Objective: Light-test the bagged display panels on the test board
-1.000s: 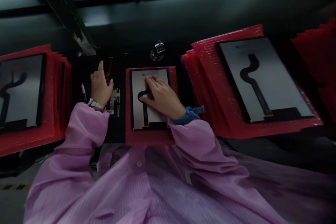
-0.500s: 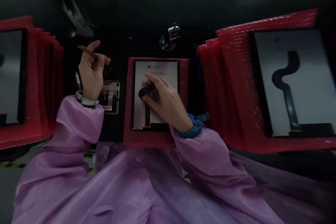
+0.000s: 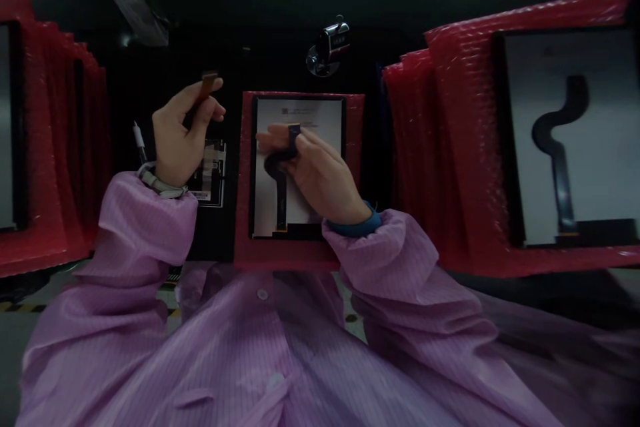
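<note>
Over the display panel (image 3: pixel 309 210), the right hand (image 3: pixel 327 177) pinches the free end of a black flex cable (image 3: pixel 281 203) running lengthwise from the near edge; off the far-left corner, the left hand (image 3: pixel 176 130) pinches an amber flex strip (image 3: pixel 207 86).

Two lanes flank the middle panel (image 3: pixel 300 210)
A slim strip of bench (image 3: pixel 377 167) runs between its red sheet (image 3: pixel 287 253) and the right red stack (image 3: pixel 450 147); the left hand (image 3: pixel 176 137) obstructs the wider left side; a metal device (image 3: pixel 333 43) stands beyond.
</note>
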The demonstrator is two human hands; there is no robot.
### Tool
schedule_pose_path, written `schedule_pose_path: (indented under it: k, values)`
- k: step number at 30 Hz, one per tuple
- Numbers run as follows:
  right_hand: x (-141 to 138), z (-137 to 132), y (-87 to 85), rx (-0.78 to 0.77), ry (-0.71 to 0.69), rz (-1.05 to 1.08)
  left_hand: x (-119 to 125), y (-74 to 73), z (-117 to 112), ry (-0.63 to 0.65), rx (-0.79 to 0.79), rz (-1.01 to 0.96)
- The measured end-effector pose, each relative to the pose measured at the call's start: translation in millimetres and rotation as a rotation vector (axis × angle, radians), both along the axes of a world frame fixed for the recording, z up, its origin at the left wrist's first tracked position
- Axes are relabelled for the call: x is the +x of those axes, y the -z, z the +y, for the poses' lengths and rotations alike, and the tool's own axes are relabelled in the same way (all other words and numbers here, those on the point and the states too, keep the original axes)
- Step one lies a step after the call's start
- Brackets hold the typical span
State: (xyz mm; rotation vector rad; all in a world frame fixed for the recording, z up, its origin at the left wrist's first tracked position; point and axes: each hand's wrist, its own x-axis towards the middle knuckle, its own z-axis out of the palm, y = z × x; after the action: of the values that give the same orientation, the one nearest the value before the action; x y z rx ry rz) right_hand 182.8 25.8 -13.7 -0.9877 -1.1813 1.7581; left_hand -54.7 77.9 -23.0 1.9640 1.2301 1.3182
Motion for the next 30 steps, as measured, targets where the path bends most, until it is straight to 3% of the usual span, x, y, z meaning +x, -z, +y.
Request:
schedule_pose_path:
  k: [3, 8, 14, 17, 24, 30]
  values:
    - [-4.5, 0.0, 2.4, -0.005, -0.040, 0.056, 7.0, -3.9, -5.6, -0.020, 0.020, -0.009]
    - [-4.5, 0.0, 10.1, 0.181, -0.075, 0.043, 12.1, -16.0, -12.1, -0.017, 0.126, 0.172]
    - [-1.9, 0.9, 14.0, 0.732, -0.010, -0.307, 8.5, -17.1, -12.2, 0.089, 0.153, 0.347]
    - [-2.5, 1.2, 16.2, 0.904, 0.045, -0.421, 10.2, -16.1, -14.8, 0.115, 0.123, 0.401]
    - [-3.4, 4.1, 19.4, 0.969, 0.094, -0.513, 14.1, -16.2, -18.7, 0.293, 0.147, 0.459]
    - [-4.5, 7.3, 21.3, 0.978, 0.094, -0.545, 15.1, -16.8, -18.8, 0.334, 0.053, 0.495]
